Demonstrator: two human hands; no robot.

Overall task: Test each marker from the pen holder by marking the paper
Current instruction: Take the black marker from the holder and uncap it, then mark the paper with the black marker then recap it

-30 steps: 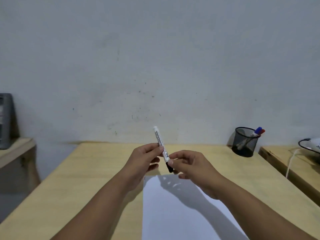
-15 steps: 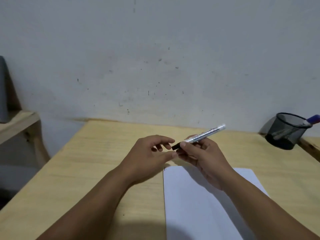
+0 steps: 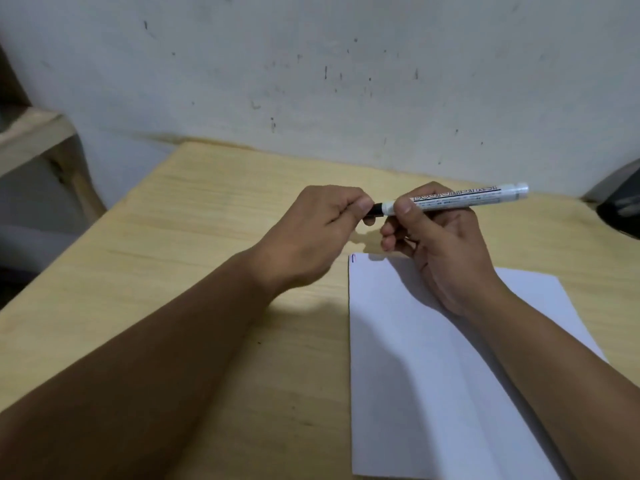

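My right hand [image 3: 438,247] grips a white marker [image 3: 460,199] by its barrel, held nearly level above the table with its back end pointing right. The marker's black cap [image 3: 375,209] points left, and my left hand [image 3: 318,230] pinches that cap between thumb and fingers. Below the hands a white sheet of paper [image 3: 433,375] lies on the wooden table [image 3: 207,237]; small red and blue marks [image 3: 352,258] sit at its top left corner. The black mesh pen holder [image 3: 623,209] is cut off at the right edge, its contents hidden.
A stained white wall [image 3: 311,81] rises just behind the table's far edge. A lower wooden shelf or side table [image 3: 31,133] stands at the far left, across a gap.
The marker went from upright in my left hand to lying level in my right hand. My left hand now pinches the cap. The view tilted down and left, pushing the pen holder to the edge.
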